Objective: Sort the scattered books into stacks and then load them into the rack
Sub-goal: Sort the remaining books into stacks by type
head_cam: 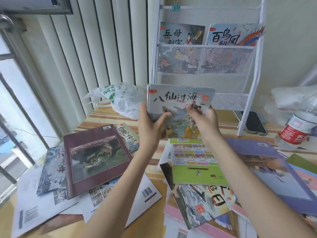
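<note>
Surface (109, 115): striped wood-look top, mostly buried under flat, glossy paperbacks, so sorting looks far from done.

Rack (205, 78) at the far edge: white wire-mesh tiers, upright. Top tier already holds two picture books (209, 34) standing with covers facing out; the tier below looks unfilled, so I'd guess my bundle goes there.

Maroon book (96, 158) lies back cover up near the left edge, on top of loose white sheets (39, 200). Green-backed book (197, 162) sits centre-right over a fanned pile.

Small stack of thin books (180, 100): I hold it upright above the middle of the surface, just in front of the rack, cover toward me, probably to square the edges. Left hand (151, 124) grips the left edge, thumb across the cover. Right hand (204, 115) pinches the cover's right side.

Crumpled plastic bag (125, 98), phone (253, 122), bottle (295, 131): clutter at the far edge.
</note>
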`<action>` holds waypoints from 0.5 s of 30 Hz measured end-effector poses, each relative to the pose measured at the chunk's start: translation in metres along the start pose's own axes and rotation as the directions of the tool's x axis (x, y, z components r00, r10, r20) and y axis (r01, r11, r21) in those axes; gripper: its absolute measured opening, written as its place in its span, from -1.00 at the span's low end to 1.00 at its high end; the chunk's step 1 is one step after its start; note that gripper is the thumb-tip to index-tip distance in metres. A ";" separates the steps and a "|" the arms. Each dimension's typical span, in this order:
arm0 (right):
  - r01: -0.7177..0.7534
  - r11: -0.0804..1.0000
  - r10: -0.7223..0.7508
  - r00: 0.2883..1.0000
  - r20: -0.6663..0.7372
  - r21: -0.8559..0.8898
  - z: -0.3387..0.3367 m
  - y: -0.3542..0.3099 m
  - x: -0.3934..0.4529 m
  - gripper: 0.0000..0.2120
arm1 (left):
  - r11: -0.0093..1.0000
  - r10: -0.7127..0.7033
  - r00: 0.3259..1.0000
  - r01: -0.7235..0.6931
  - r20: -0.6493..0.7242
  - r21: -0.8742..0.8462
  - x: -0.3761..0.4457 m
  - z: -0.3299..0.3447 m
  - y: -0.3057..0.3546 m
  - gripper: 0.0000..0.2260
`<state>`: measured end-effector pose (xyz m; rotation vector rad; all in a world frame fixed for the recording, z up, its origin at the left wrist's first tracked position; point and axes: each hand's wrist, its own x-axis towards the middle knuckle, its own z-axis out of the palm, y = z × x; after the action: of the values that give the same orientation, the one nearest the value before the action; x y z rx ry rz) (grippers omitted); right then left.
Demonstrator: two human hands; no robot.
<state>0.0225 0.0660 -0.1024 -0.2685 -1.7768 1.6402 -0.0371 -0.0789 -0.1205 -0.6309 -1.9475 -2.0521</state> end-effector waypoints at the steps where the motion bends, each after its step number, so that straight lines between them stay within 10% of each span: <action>1: 0.013 1.000 -0.012 1.000 0.012 -0.008 0.010 0.003 0.015 -0.79 | 1.000 0.006 1.000 -0.006 -0.010 0.014 0.017 -0.001 -0.005 -0.62; 15: 0.010 0.933 -0.008 1.000 0.007 -0.360 0.038 0.081 0.057 -0.49 | 0.984 -0.062 0.997 0.069 -0.049 0.166 0.067 0.010 -0.096 -0.66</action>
<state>-0.0665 0.0834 -0.1575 -0.4218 -2.0747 1.2982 -0.1387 -0.0530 -0.1740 -0.4869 -2.1131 -1.8950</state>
